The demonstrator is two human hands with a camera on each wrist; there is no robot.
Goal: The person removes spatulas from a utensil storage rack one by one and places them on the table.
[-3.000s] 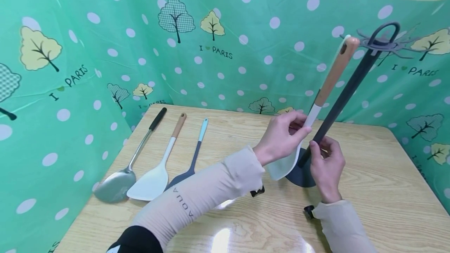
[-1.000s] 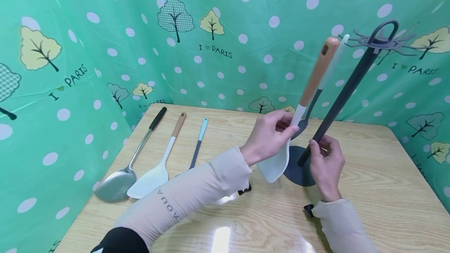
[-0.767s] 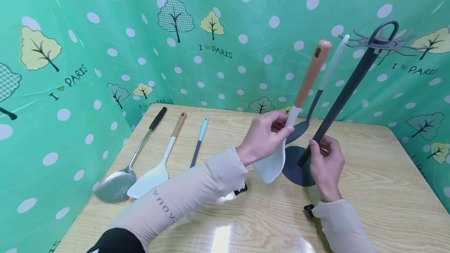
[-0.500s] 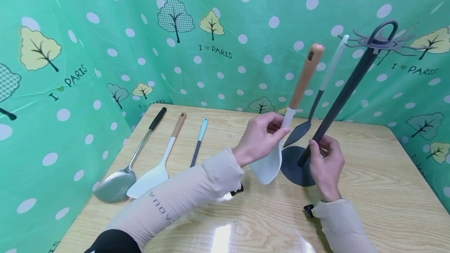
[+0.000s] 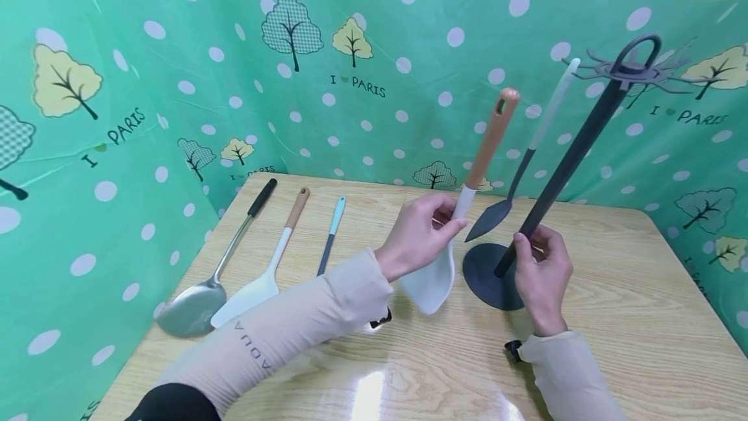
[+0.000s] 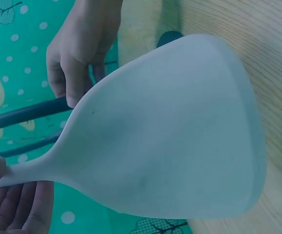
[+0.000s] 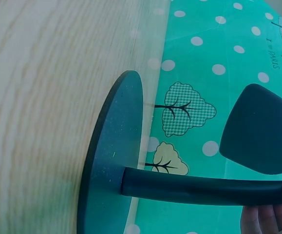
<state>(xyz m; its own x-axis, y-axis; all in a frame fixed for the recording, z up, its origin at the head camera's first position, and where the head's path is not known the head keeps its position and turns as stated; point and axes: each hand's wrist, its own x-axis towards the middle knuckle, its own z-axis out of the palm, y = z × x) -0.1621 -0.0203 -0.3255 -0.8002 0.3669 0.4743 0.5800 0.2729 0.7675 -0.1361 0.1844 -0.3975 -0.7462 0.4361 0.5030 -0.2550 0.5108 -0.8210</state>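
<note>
In the head view my left hand [image 5: 417, 232] pinches the white neck of a spatula [image 5: 429, 288] that has a wooden handle. The spatula is held up off the table, handle tilted to the upper right; its broad white blade fills much of the left wrist view. My right hand [image 5: 546, 278] grips the lower pole of a black utensil stand [image 5: 569, 164]. From a hook at the stand's left side hangs a dark spatula [image 5: 493, 216] with a pale blue handle, blade pointing down. The right wrist view shows the stand's round base [image 7: 114, 141] on the table.
On the left side of the table [image 5: 619, 278] lie a steel wok spatula [image 5: 195, 307] with a black grip, a white spatula [image 5: 251, 297] with a wooden handle, and a dark spatula [image 5: 328, 245] with a light blue handle. My left sleeve covers part of these. A green dotted cloth [image 5: 403, 115] surrounds the table.
My left hand has carried the white spatula left and slightly down, away from the stand. The hanging dark spatula, earlier mostly behind it, now shows fully. The right hand stays on the pole.
</note>
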